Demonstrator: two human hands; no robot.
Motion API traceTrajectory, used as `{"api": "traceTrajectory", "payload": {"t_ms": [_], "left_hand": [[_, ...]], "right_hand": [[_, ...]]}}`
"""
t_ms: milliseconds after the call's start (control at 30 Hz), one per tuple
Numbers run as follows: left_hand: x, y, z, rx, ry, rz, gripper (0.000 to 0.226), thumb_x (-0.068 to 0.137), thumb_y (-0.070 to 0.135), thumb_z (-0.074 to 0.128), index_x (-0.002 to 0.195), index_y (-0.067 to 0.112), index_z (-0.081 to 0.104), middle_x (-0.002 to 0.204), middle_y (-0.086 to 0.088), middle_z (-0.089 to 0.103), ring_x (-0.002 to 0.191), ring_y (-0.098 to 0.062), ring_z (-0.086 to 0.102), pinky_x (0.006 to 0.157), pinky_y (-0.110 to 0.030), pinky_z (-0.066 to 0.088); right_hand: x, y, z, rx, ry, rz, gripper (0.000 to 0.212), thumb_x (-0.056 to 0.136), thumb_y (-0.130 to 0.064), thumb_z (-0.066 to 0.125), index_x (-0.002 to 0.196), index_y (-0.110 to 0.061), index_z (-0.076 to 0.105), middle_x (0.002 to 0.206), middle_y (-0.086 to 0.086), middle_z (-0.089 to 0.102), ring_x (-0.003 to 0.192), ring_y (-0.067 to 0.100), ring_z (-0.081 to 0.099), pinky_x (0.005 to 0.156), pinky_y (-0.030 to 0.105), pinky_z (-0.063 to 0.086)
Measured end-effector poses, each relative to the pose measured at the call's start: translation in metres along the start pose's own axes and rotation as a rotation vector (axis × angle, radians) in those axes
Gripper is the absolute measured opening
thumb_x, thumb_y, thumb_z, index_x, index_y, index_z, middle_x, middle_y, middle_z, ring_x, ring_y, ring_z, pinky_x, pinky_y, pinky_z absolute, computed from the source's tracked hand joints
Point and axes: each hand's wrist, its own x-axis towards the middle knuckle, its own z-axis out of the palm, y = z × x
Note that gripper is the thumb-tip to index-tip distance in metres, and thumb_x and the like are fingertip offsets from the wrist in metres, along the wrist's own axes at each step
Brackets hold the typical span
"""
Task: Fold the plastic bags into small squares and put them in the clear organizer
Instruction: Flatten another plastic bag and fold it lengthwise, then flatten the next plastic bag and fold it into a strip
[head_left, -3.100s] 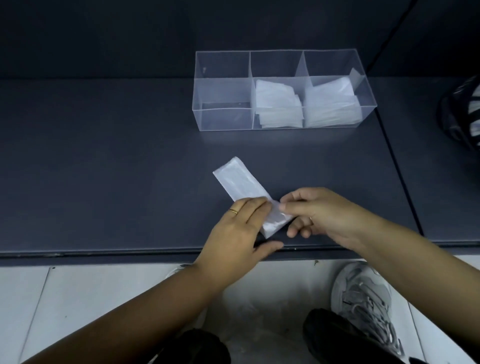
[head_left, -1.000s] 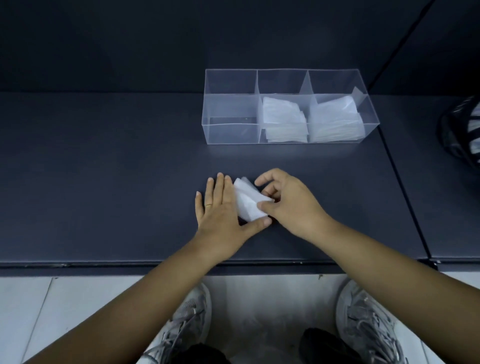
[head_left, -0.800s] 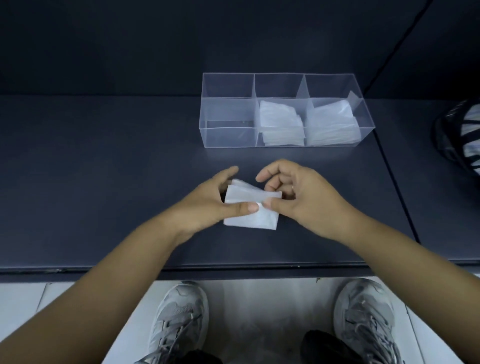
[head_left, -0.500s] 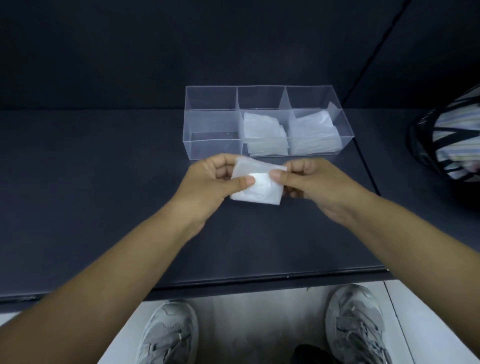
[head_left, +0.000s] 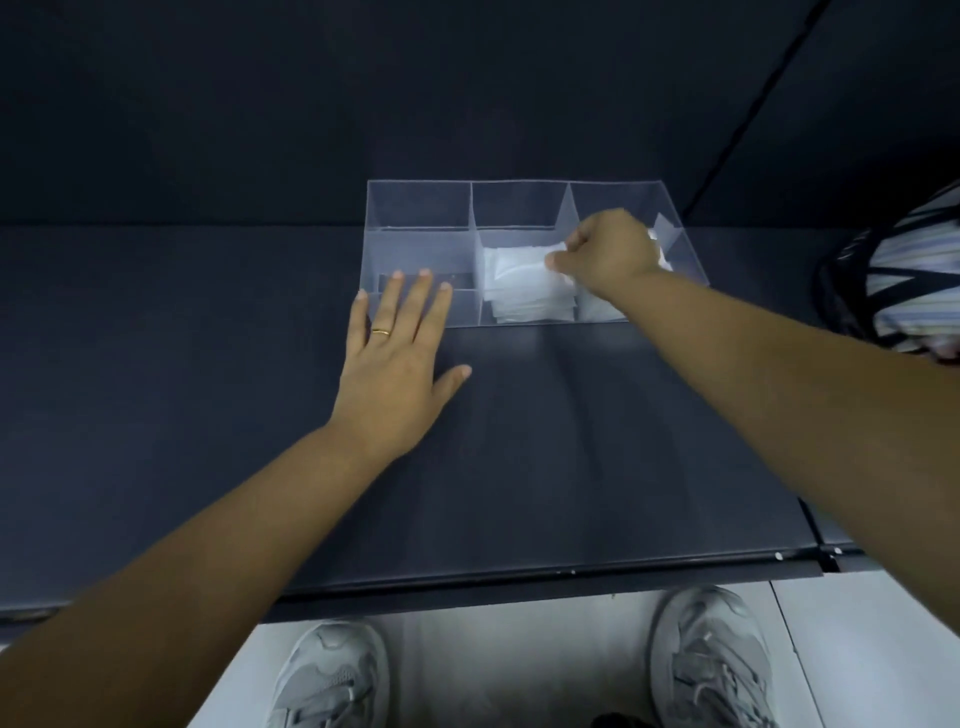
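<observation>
The right hand (head_left: 608, 254) pinches the folded bag (head_left: 522, 264) by one edge, just over the pile (head_left: 535, 306) in the middle box of the organizer (head_left: 415, 208). Lay it flat, then let go. The left hand (head_left: 395, 374) lies flat, fingers straight, against the hard, see-through front wall. The bag looks thin, white and springy.

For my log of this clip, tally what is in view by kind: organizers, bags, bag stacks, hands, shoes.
Clear plastic three-compartment organizer: 1
Bare hands, left hand and right hand: 2
White folded plastic bag pinched by right hand: 1
Stacks of folded bags, middle and right compartments: 2
Grey sneakers: 2
Total: 8
</observation>
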Motion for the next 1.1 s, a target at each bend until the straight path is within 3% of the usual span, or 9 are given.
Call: {"api": "traceTrajectory", "payload": {"t_ms": [133,267,367,467,600,767,867,967,1100], "left_hand": [[-0.015,0.008,0.001,-0.042,-0.007,0.010,0.072,0.095,0.049,0.039,0.152,0.012,0.014,0.161,-0.006,0.005,0.148,-0.024,-0.007,0.116,-0.042,-0.013],[-0.054,0.025,0.004,-0.141,-0.072,0.017,0.073,0.093,0.055,0.025,0.152,0.013,0.017,0.161,-0.004,0.008,0.145,-0.016,-0.010,0.117,-0.038,-0.014],[-0.097,0.028,0.012,-0.130,-0.178,0.024,0.077,0.092,0.063,0.012,0.152,0.015,0.017,0.161,-0.003,0.009,0.147,-0.018,-0.005,0.119,-0.041,-0.007],[-0.133,0.020,0.012,-0.081,-0.210,0.046,0.076,0.092,0.060,0.018,0.150,0.013,0.029,0.157,-0.006,0.022,0.146,-0.024,0.016,0.118,-0.049,0.013],[-0.158,0.000,0.009,-0.055,-0.190,0.057,0.074,0.096,0.059,0.014,0.148,0.011,0.032,0.155,-0.007,0.028,0.144,-0.023,0.023,0.116,-0.049,0.018],[-0.159,-0.004,0.010,-0.028,-0.200,0.072,0.071,0.095,0.055,0.020,0.150,0.010,0.028,0.157,-0.008,0.025,0.146,-0.023,0.019,0.117,-0.050,0.017],[-0.160,-0.006,0.014,-0.037,-0.201,0.067,0.070,0.096,0.055,0.019,0.151,0.011,0.025,0.158,-0.007,0.022,0.146,-0.023,0.017,0.118,-0.049,0.014],[-0.160,-0.007,0.013,-0.054,-0.209,0.056,0.071,0.096,0.057,0.017,0.151,0.013,0.022,0.159,-0.005,0.019,0.147,-0.021,0.014,0.119,-0.047,0.011],[-0.154,-0.009,0.006,-0.171,-0.222,0.033,0.073,0.095,0.064,0.013,0.152,0.018,0.020,0.160,0.002,0.011,0.147,-0.010,0.002,0.120,-0.040,0.000]], "right_hand": [[0.000,0.008,0.007,-0.118,0.135,-0.041,0.023,0.078,-0.028,0.074,0.095,-0.016,0.064,0.113,0.007,0.062,0.104,0.026,0.059,0.093,0.033,0.042],[-0.025,0.005,-0.003,0.086,0.286,-0.125,0.043,0.078,-0.031,0.076,0.109,-0.012,0.053,0.115,0.002,0.051,0.100,0.019,0.054,0.094,0.037,0.042],[-0.085,0.005,-0.008,0.192,0.328,-0.326,0.036,0.083,-0.030,0.070,0.108,-0.010,0.053,0.106,-0.001,0.047,0.092,0.010,0.048,0.087,0.031,0.044],[-0.179,0.015,0.002,0.258,0.158,-0.612,0.018,0.087,-0.027,0.063,0.097,-0.012,0.057,0.095,-0.005,0.047,0.082,0.005,0.044,0.075,0.022,0.041],[-0.274,0.055,0.038,0.104,-0.343,-0.884,0.018,0.087,-0.038,0.062,0.094,-0.021,0.059,0.094,-0.004,0.054,0.080,0.015,0.056,0.067,0.030,0.049],[-0.316,0.099,0.103,-0.391,-1.076,-0.580,0.088,0.071,-0.064,0.070,0.138,-0.015,0.041,0.138,0.003,0.040,0.124,0.022,0.041,0.105,0.038,0.035],[-0.325,0.099,0.124,-0.539,-1.132,-0.522,0.066,0.081,-0.054,0.066,0.128,-0.009,0.053,0.132,0.011,0.049,0.120,0.029,0.049,0.098,0.036,0.037],[-0.320,0.089,0.127,-0.376,-1.068,-0.372,0.032,0.090,-0.032,0.062,0.109,-0.007,0.065,0.107,0.011,0.061,0.107,0.026,0.058,0.080,0.026,0.038],[-0.289,0.065,0.079,0.061,-0.945,-0.439,0.015,0.088,-0.022,0.069,0.081,-0.009,0.064,0.070,-0.007,0.052,0.071,0.009,0.051,0.064,0.020,0.035]]}}
